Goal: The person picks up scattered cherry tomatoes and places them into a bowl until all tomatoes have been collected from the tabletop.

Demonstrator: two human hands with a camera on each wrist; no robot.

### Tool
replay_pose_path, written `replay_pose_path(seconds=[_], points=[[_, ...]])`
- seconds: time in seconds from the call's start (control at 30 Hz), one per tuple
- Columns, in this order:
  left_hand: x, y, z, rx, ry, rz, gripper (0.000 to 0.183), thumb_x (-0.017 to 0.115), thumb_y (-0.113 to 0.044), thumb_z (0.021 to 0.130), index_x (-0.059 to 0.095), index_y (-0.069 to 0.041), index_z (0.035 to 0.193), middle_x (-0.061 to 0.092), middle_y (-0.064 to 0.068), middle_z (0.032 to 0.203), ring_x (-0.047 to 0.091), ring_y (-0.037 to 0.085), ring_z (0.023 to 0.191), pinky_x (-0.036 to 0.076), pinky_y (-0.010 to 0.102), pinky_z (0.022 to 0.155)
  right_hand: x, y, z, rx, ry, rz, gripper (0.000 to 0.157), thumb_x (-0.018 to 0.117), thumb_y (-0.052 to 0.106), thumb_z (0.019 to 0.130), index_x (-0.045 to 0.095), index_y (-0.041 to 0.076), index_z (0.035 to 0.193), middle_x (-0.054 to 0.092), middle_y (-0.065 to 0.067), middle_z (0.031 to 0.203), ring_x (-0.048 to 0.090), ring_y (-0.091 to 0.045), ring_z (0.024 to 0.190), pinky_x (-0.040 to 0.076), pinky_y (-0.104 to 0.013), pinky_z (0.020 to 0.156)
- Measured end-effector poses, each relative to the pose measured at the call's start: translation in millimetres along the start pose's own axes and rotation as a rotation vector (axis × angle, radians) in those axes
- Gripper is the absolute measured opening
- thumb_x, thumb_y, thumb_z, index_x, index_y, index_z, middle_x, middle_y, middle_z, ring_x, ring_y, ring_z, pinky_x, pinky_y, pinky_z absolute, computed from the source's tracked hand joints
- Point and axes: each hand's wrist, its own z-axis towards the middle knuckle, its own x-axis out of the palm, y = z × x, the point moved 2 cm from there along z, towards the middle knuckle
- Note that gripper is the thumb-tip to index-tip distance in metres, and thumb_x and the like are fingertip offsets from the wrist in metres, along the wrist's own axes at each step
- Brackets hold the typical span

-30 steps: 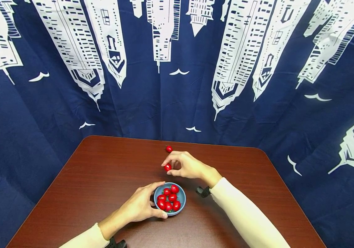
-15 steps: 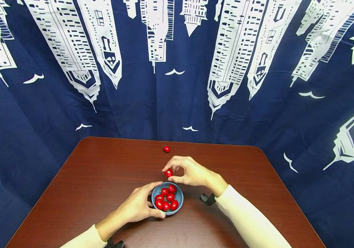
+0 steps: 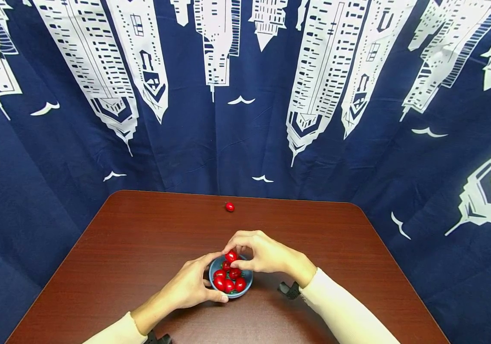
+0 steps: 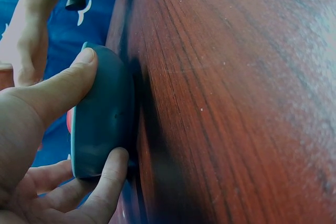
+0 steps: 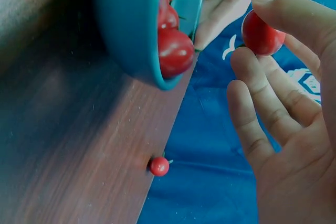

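Note:
A small blue bowl (image 3: 250, 282) with several red cherry tomatoes in it stands on the brown table. My left hand (image 3: 193, 282) grips the bowl's left side; in the left wrist view the thumb lies at the rim and fingertips touch the outer wall (image 4: 107, 108). Over the bowl's far part, my right hand (image 3: 267, 253) pinches one cherry tomato (image 5: 262, 34) between thumb and fingers. In the right wrist view that tomato is held clear of the rim. Another cherry tomato (image 3: 230, 207) lies alone near the table's far edge.
The wooden table (image 3: 142, 239) has rounded far corners. Behind it hangs a dark blue curtain (image 3: 193, 143) printed with white upside-down buildings and birds. A dark wrist device (image 3: 289, 290) sits under the right wrist.
My right hand has brought its cherry tomato nearer, from beyond the bowl to over its far part. The left hand stays on the bowl. The view has shifted slightly.

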Motion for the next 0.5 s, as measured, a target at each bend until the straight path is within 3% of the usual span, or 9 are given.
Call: replay_pose_path(seconds=[0.3,0.5], points=[[-0.5,0.6,-0.4,0.028,0.0,0.014,0.106,0.109,-0.02,0.083,0.051,0.002,0.169,0.068,0.029,0.158,0.088,0.031,0.112,0.072,0.03,0.087,10.1,0,1,0.001,0.027,-0.023,0.031,0.092,0.019,0.103,0.082,0.015,0.131,0.08,0.003,0.122,0.076,-0.021,0.097,0.069,-0.033,0.085],[-0.1,2.6,1.8,0.027,0.001,0.004,0.106,0.109,-0.021,0.083,0.052,-0.002,0.17,0.067,0.025,0.161,0.088,0.029,0.115,0.071,0.028,0.089,12.7,-1,2,-0.01,0.026,-0.039,0.03,0.091,0.02,0.104,0.082,0.014,0.131,0.081,0.005,0.123,0.074,-0.012,0.102,0.068,-0.031,0.092]])
